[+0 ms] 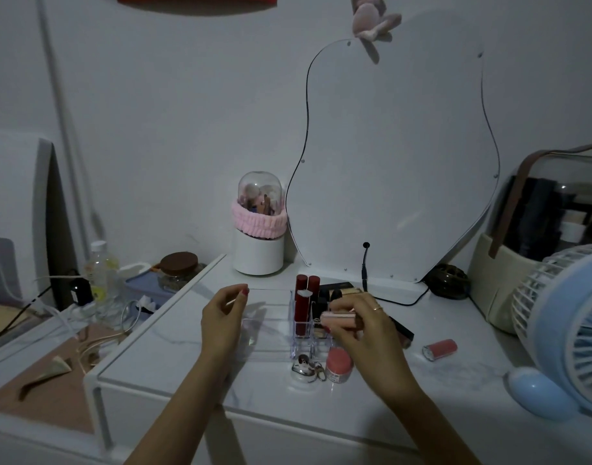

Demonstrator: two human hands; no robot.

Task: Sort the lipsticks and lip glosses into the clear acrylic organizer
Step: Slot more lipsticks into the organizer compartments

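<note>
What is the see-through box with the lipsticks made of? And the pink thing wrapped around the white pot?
The box looks like clear, glossy hard plastic, probably acrylic: you see the table through it and its edges catch light. The pink band looks like soft fluffy cloth, with a fuzzy, ridged surface. The white pot looks like smooth plastic, though it could be ceramic.

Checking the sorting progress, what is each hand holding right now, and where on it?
The right hand pinches a pale pink lip gloss tube near its right end. The left hand holds nothing.

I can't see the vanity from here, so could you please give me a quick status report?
Right hand holds pale pink lip gloss tube over clear acrylic organizer. Left hand steadies its rim. Red tube loose on tabletop; nothing blocking.
</note>
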